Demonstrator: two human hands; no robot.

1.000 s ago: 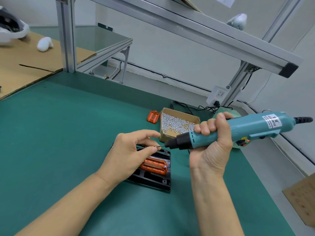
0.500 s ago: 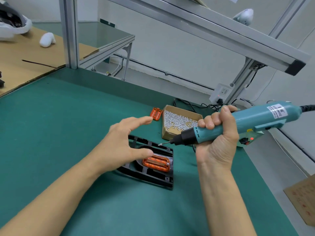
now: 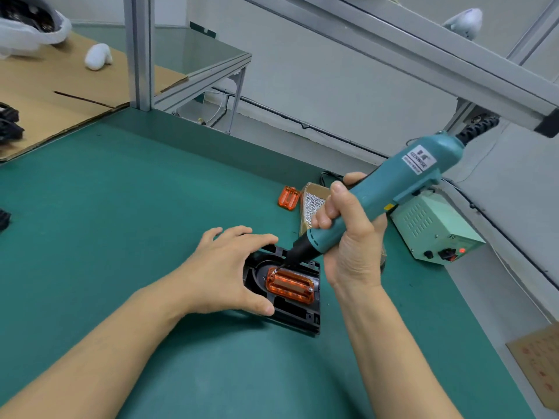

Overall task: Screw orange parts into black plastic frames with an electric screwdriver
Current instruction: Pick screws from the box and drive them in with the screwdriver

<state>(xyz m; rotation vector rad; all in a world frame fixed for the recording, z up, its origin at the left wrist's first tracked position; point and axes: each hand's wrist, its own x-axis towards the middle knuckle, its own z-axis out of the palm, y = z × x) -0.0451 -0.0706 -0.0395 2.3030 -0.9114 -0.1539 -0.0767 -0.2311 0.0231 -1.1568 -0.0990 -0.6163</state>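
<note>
A black plastic frame (image 3: 298, 316) lies on the green mat with an orange part (image 3: 291, 286) seated in it. My left hand (image 3: 225, 272) grips the frame's left side, thumb on its near edge and fingers over the far edge. My right hand (image 3: 348, 240) grips a teal electric screwdriver (image 3: 390, 192), tilted down to the left. Its bit tip touches the orange part's upper left corner. A screw head shows at the part's right end.
A cardboard box of small screws (image 3: 313, 204) and a spare orange part (image 3: 289, 197) sit behind the frame. A pale green power supply (image 3: 435, 231) stands at the right. Cardboard sheets with black parts lie far left. An aluminium post (image 3: 137, 52) rises at the back.
My left hand let go of the bit tip and came down onto the frame. The screwdriver swung from nearly level to pointing down, its tip now on the orange part.
</note>
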